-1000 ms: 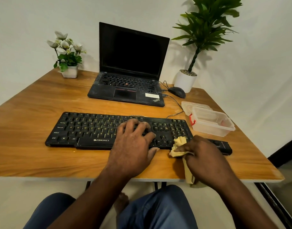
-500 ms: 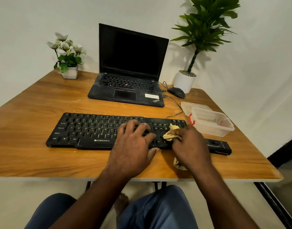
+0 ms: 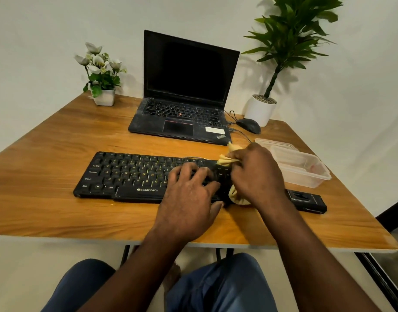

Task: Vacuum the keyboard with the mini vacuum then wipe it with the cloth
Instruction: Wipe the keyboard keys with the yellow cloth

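My knees in blue trousers (image 3: 218,287) sit under the bench (image 3: 47,210), whose near edge is pale-rimmed and whose wood-grain top is glossy. My left hand (image 3: 189,199) lies flat with fingers spread on the keys right of the middle of the black keyboard (image 3: 130,174), its grip loose and holding nothing. My right hand (image 3: 256,174) has its grip closed round the crumpled yellow cloth (image 3: 225,160) at the keyboard's right end, hiding the keys beneath. Just to the right lies the black, slab-shaped mini vacuum (image 3: 308,201), partly behind my forearm, with bare wood in front of it. Beyond are a clear plastic tub (image 3: 301,170), a dusty open laptop (image 3: 186,97), a mouse (image 3: 248,125), and by the wall a square white flower pot (image 3: 104,97) and a round plant pot (image 3: 260,110).
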A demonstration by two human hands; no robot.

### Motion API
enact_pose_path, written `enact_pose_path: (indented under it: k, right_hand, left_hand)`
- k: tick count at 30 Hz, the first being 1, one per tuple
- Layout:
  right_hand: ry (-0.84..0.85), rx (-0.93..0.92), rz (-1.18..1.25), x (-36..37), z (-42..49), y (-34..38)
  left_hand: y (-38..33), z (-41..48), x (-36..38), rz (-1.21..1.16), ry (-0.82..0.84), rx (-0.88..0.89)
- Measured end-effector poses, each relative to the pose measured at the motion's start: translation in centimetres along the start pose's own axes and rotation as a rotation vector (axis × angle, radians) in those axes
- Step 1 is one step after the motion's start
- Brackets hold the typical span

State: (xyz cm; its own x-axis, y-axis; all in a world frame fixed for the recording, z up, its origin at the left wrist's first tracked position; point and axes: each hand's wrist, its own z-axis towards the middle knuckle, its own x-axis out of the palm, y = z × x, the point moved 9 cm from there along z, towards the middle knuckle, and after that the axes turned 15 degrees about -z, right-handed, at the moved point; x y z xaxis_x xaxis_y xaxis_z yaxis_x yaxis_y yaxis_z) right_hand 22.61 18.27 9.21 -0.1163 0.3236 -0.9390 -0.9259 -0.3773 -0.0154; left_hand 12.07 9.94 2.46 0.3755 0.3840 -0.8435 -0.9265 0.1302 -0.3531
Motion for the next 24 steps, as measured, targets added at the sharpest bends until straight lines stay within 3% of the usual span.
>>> enact_pose_path:
  k: [5,10,15,24]
  right_hand:
    - [0.143,-0.257,-0.152,3.2,0.9,4.0]
    - [0.144,-0.193,-0.233,2.7,2.9,0.9]
    - [0.124,-0.379,-0.240,3.4,1.6,3.3]
    - [0.116,-0.524,-0.337,2.0,-1.8,4.3]
  left_hand:
    - [0.0,-0.1,-0.2,0.007,-0.010,-0.005]
    - [0.2,0.1,-0.1,-0.008,-0.017,-0.001]
    - [0.0,0.0,-0.3,-0.002,-0.012,-0.012]
    - [0.0,-0.1,-0.4,0.008,-0.010,-0.024]
